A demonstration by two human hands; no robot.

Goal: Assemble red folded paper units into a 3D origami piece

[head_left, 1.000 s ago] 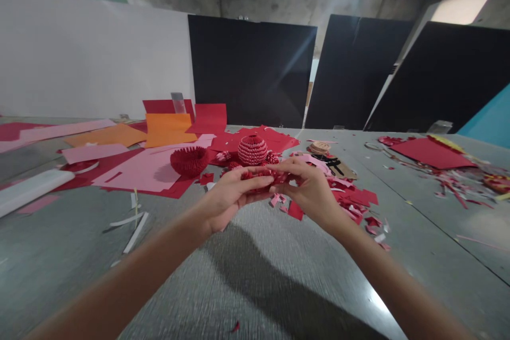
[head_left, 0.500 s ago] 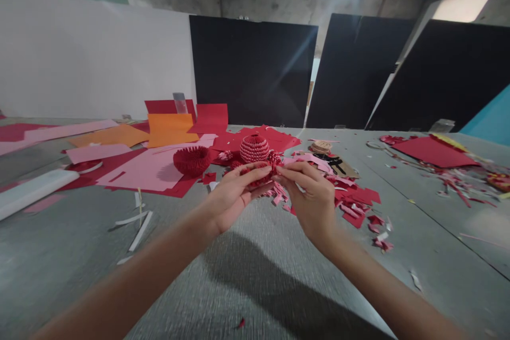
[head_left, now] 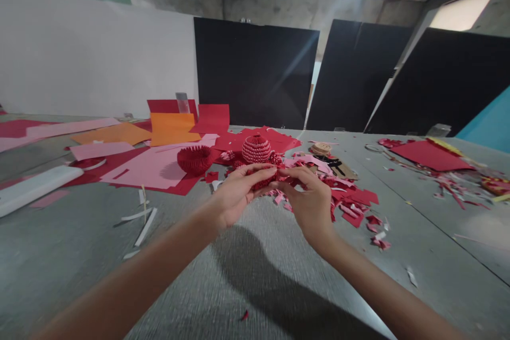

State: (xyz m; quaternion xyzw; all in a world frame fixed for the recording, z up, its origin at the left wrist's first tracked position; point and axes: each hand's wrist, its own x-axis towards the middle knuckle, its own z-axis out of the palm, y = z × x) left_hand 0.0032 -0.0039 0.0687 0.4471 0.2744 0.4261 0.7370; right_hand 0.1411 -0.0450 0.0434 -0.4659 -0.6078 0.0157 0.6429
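Observation:
My left hand (head_left: 240, 191) is closed round a red folded-paper piece (head_left: 261, 180), most of it hidden by the fingers. From the other side my right hand (head_left: 308, 191) pinches the right edge of the same piece, thumb and forefinger near the left fingertips. Just behind the hands stands a round red and pink folded-paper ball (head_left: 256, 149) with a ridged surface. To the left sits a dark red folded-paper bowl (head_left: 195, 160) with a spiky rim. Loose red and pink paper scraps (head_left: 353, 207) lie to the right of my right hand.
Pink paper sheets (head_left: 147, 167) and a folded orange sheet (head_left: 173, 130) lie on the left, near a long white object (head_left: 40, 188). White strips (head_left: 146, 227) rest at front left. A red sheet (head_left: 430, 154) lies far right. Black panels (head_left: 255, 74) stand behind the table.
My right hand's fingers have shifted slightly and lowered against the red piece. Both hands stay together, and the whole view has moved a little.

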